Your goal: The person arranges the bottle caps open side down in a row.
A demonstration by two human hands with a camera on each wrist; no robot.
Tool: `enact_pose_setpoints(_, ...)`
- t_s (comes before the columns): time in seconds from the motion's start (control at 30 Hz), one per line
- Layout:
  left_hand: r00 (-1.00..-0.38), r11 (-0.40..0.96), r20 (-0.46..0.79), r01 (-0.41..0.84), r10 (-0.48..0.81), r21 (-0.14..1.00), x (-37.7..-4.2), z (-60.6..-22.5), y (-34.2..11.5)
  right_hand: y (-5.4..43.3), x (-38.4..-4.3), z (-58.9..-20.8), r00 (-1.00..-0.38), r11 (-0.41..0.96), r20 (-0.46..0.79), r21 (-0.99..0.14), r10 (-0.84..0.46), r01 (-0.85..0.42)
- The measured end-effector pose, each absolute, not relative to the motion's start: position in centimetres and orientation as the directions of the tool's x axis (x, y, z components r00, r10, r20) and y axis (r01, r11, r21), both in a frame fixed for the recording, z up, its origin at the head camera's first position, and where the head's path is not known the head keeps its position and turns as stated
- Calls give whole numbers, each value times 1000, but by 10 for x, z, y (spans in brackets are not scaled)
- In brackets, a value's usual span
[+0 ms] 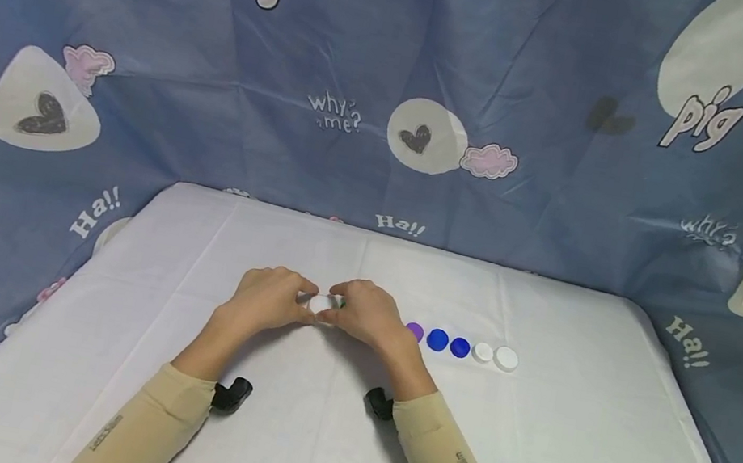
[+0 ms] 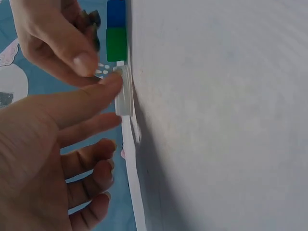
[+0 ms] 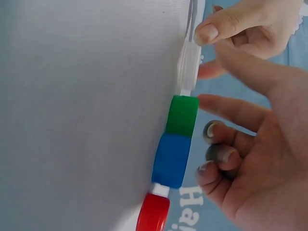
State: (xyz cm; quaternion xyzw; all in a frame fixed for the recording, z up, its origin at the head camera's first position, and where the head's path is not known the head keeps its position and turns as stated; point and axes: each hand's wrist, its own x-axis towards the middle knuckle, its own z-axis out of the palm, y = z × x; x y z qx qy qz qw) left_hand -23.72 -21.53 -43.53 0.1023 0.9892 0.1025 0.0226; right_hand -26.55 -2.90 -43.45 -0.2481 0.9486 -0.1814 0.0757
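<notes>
A round white bottle cap (image 1: 321, 304) lies on the white table between the two hands. My left hand (image 1: 268, 298) pinches it from the left with thumb and index finger, the other fingers loosely bent. From the right, the thumb and index finger of my right hand (image 1: 368, 314) hold the same cap. The white cap (image 3: 189, 65) shows edge-on in the right wrist view, close beside a green cap (image 3: 183, 115). Past the green one come a blue cap (image 3: 172, 161) and a red cap (image 3: 153, 214), which the right hand hides in the head view.
Rightward the row goes on with a purple cap (image 1: 414, 332), two blue caps (image 1: 438, 340) and two white caps (image 1: 506, 359). The white table (image 1: 569, 461) meets a blue printed cloth (image 1: 346, 31) at its back and sides. Black wrist mounts (image 1: 231, 396) stick out from both sleeves.
</notes>
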Motion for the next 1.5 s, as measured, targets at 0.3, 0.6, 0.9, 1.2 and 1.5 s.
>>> enact_pose_setpoints(0.3,-980,956,20,199,200,215,-237,-436,-223,-13,-261,-429,-864,777,34,-420,-503,-469)
enact_pose_setpoints(0.6,-971,954,51,237,232,183,-237,-436,-229,9,-255,-429,-843,767,165,-356,-511,-534)
enact_pose_setpoints(0.9,-960,935,90,278,264,223,-237,-435,-232,34,-255,-431,-851,770,214,-362,-479,-525)
enact_pose_setpoints(1.2,-963,934,91,269,254,235,-239,-440,-233,60,-250,-433,-880,788,196,-393,-432,-474)
enact_pose_setpoints(1.5,-966,937,106,256,237,238,-234,-440,-238,85,-250,-435,-902,813,170,-391,-397,-432)
